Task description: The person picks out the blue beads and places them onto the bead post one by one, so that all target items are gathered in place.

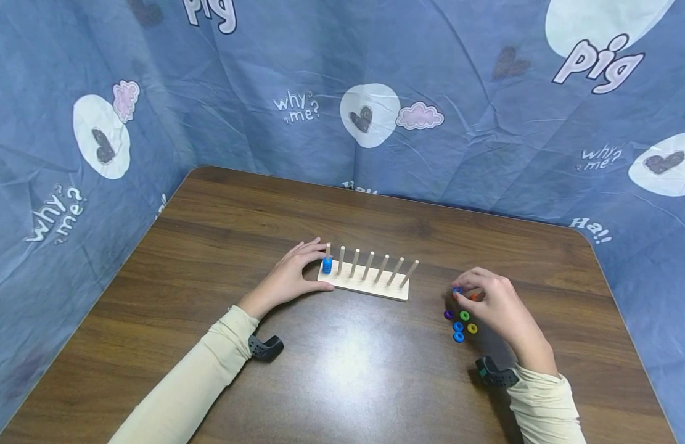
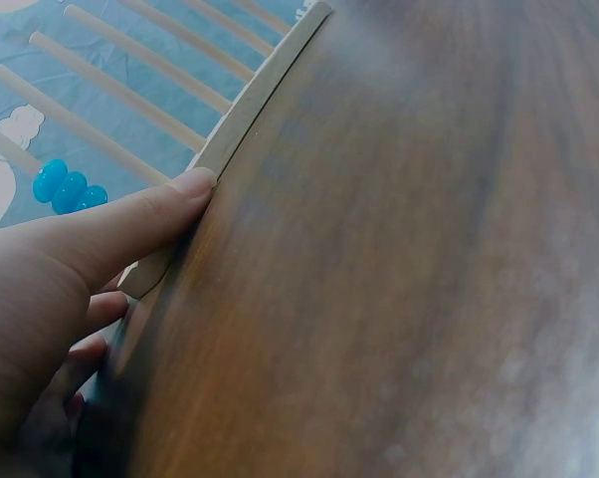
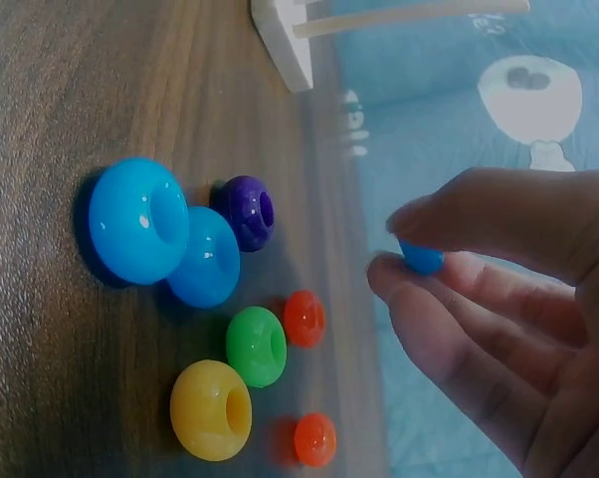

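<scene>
A pale wooden peg board (image 1: 370, 286) with several upright pegs lies on the table. Several blue beads (image 1: 327, 266) are stacked on its leftmost peg. My left hand (image 1: 289, 274) holds the board's left end, thumb along the front edge and fingers round behind. In the left wrist view the thumb (image 2: 170, 204) presses the base's edge. To the right of the board, my right hand (image 1: 494, 302) pinches a blue bead (image 3: 424, 260) between thumb and fingertips, above the table. Loose beads lie under and beside that hand: purple (image 3: 250, 213), green (image 3: 250, 349), yellow (image 3: 202, 410), two blue (image 3: 130, 224), two red-orange (image 3: 305, 319).
The brown wooden table (image 1: 253, 203) has rounded corners. Blue printed cloth (image 1: 320, 55) hangs behind it and along its sides. A dark band with a camera (image 1: 266, 348) is on the left wrist, another (image 1: 494, 373) on the right.
</scene>
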Available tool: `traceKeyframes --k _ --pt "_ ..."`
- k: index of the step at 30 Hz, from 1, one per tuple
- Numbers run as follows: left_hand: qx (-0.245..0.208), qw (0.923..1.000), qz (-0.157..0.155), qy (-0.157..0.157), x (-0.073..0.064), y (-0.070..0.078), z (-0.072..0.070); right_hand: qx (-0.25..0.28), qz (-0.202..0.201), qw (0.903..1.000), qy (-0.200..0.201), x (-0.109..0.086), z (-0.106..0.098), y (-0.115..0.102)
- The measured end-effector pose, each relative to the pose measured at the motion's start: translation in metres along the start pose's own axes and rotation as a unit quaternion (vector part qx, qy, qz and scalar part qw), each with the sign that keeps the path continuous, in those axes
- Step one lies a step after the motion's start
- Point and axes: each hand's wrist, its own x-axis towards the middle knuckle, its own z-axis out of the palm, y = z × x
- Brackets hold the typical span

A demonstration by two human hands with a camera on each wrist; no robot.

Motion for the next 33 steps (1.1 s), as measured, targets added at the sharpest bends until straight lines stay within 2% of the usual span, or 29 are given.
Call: traceKeyframes --k 20,28,33 --pt "0.004 1.0000 0.005 0.003 0.000 0.001 0.000 0.062 -0.027 0.9973 0.029 0.004 0.001 -0.006" --pt "0.000 1.0000 -0.005 -0.002 -0.001 0.003 -0.002 0.098 -0.027 0.9942 0.037 0.007 0.000 -0.011" --pt "0.002 1.0000 -0.003 -0.004 0.000 0.002 -0.001 0.101 -0.026 0.9937 0.041 0.010 0.000 -0.015"
